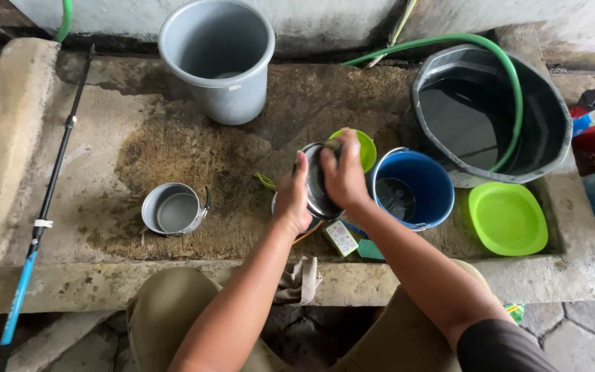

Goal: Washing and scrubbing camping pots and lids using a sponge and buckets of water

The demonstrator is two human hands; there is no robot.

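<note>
Gripping the steel pot (pixel 317 184), your left hand (pixel 292 200) clamps its rim; your right hand (pixel 343 176) presses closed on its side.

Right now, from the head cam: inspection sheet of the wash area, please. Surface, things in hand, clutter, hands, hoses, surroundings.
Surface: concrete wash slab, stained and wet-looking, raised rim.
Things in hand: metal pot, tilted on its side between both hands.
Clutter: grey bucket, small metal pot lying on its side, blue bucket, green plate, green bowl behind the pot, sponge, black tub of water.
Hands: left hand grips the pot rim; right hand presses on the pot, what it holds is hidden.
Hoses: green hose runs into the tub.
Surroundings: pole across the left rim; paving below.
</note>
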